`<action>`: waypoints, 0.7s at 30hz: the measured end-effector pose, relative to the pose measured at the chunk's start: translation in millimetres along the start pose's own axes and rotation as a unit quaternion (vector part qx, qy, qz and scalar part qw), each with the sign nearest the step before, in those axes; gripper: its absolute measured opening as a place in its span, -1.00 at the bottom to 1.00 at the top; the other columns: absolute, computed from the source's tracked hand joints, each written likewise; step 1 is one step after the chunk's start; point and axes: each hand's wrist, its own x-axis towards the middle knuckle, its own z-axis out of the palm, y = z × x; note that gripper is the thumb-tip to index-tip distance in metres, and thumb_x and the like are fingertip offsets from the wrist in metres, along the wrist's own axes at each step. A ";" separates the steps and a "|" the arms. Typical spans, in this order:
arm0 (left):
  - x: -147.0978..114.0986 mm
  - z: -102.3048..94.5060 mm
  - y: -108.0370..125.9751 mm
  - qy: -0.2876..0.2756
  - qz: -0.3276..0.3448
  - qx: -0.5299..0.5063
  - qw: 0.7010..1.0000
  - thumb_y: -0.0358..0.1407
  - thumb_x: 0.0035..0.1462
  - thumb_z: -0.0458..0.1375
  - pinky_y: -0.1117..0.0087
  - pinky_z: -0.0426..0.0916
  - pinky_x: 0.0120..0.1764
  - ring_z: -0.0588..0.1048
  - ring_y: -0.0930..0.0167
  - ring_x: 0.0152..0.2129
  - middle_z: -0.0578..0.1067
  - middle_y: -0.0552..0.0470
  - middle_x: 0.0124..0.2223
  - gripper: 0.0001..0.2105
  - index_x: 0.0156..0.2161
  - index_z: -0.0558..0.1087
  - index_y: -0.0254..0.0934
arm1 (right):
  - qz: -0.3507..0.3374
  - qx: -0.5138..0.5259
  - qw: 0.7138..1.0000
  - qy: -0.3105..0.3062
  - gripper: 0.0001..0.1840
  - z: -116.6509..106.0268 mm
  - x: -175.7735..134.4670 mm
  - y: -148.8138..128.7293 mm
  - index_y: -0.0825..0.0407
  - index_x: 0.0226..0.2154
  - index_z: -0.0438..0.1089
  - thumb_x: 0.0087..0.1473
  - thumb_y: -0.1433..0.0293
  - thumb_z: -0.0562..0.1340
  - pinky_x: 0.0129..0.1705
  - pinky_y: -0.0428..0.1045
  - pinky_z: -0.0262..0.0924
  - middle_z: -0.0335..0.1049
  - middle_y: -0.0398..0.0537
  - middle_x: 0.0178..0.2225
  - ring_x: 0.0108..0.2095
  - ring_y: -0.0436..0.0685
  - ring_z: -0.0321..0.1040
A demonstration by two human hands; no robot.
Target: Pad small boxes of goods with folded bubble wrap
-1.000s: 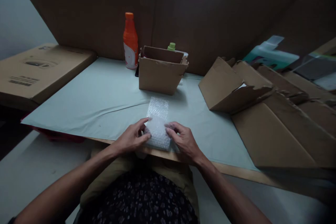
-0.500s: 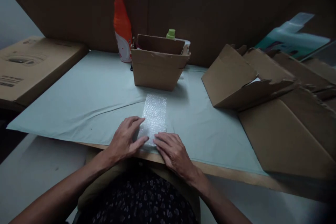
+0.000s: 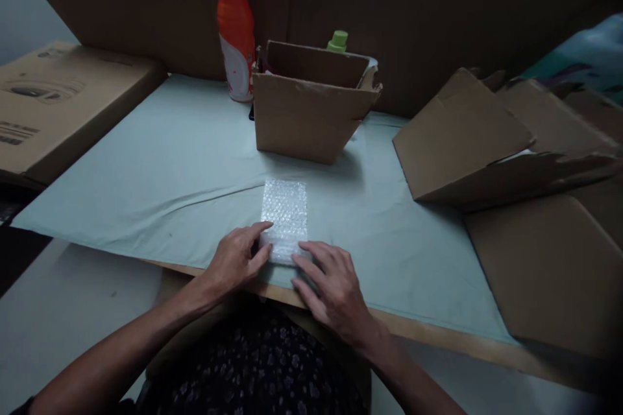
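Note:
A small rectangle of clear bubble wrap lies flat near the front edge of the cloth-covered table. Its near end looks folded over. At its left edge my left hand rests with thumb and index finger apart, fingertips touching the wrap. My right hand is at the lower right corner, fingers spread, fingertips on or just beside the wrap. Neither hand is closed around anything. Whether something lies inside the wrap I cannot tell.
Beyond the wrap stands an open cardboard box. Behind it are an orange bottle and a green-capped bottle. Open cardboard boxes stand at right, with a teal container behind. A flat printed carton lies at left.
My right hand has shifted slightly right and its fingers have spread. The bubble wrap's near end looks flatter. The view has tilted down a little and come closer.

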 end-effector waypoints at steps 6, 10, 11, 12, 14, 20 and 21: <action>-14.0 -7.6 0.2 0.085 0.135 0.041 0.986 -0.24 0.26 0.19 0.05 0.40 0.04 0.47 0.14 0.02 0.51 -0.23 0.08 -0.61 0.17 0.41 -0.24 | 0.013 0.032 0.998 -0.054 -0.72 2.2 14.8 1.6 0.01 -0.01 0.50 0.32 0.49 0.15 0.01 0.17 0.29 0.59 0.03 -0.08 -0.06 0.20 0.46; -23.1 -12.4 3.3 0.031 0.167 -0.005 0.986 -0.39 0.29 0.11 0.17 0.42 -0.10 0.52 0.27 -0.20 0.60 -0.07 -0.16 -0.63 0.18 0.39 -0.18 | 0.062 0.120 0.988 -0.080 -0.71 -7.9 15.6 2.4 -0.04 0.04 0.49 0.35 0.43 0.14 -0.05 0.11 0.33 0.61 -0.04 -0.14 -0.14 0.15 0.50; -20.1 -11.2 2.4 0.031 0.153 -0.011 0.988 -0.38 0.31 0.10 0.20 0.42 -0.14 0.52 0.30 -0.26 0.59 -0.05 -0.21 -0.65 0.17 0.39 -0.19 | 0.061 0.108 0.990 -0.065 -0.72 -9.7 15.9 2.3 -0.03 0.04 0.48 0.35 0.41 0.15 -0.05 0.12 0.33 0.60 -0.01 -0.11 -0.11 0.16 0.50; -14.6 -9.1 0.8 0.035 0.138 -0.012 0.990 -0.36 0.31 0.09 0.21 0.42 -0.16 0.52 0.31 -0.29 0.59 -0.04 -0.23 -0.67 0.16 0.40 -0.21 | 0.053 0.081 0.994 -0.042 -0.73 -10.8 16.5 2.0 0.00 0.03 0.48 0.34 0.40 0.16 -0.03 0.14 0.33 0.58 0.04 -0.06 -0.07 0.19 0.48; 1.7 -3.6 -3.6 0.045 0.116 0.002 0.992 -0.32 0.32 0.10 0.20 0.42 -0.16 0.52 0.31 -0.30 0.59 -0.05 -0.23 -0.69 0.13 0.42 -0.24 | 0.023 0.012 1.000 -0.009 -0.74 -10.7 19.1 1.3 0.03 0.02 0.47 0.32 0.37 0.19 0.02 0.19 0.30 0.52 0.15 0.04 0.02 0.26 0.43; 30.8 -2.6 -5.6 0.087 0.001 -0.032 0.996 -0.17 0.26 0.17 0.15 0.41 -0.08 0.51 0.27 -0.20 0.56 -0.09 -0.12 -0.64 0.11 0.43 -0.22 | -0.002 -0.059 0.993 -0.104 -0.69 2.7 33.0 12.1 0.02 0.07 0.46 0.30 0.40 0.18 0.03 0.26 0.28 0.51 0.17 0.05 0.04 0.34 0.40; 27.0 -4.9 -3.2 0.099 -0.036 -0.085 0.991 -0.14 0.25 0.17 0.18 0.43 -0.09 0.51 0.28 -0.19 0.54 -0.09 -0.09 -0.60 0.15 0.41 -0.21 | 0.016 -0.039 0.995 -0.092 -0.69 4.5 35.4 15.4 0.00 0.06 0.47 0.32 0.41 0.16 0.01 0.25 0.30 0.54 0.13 0.01 0.01 0.31 0.42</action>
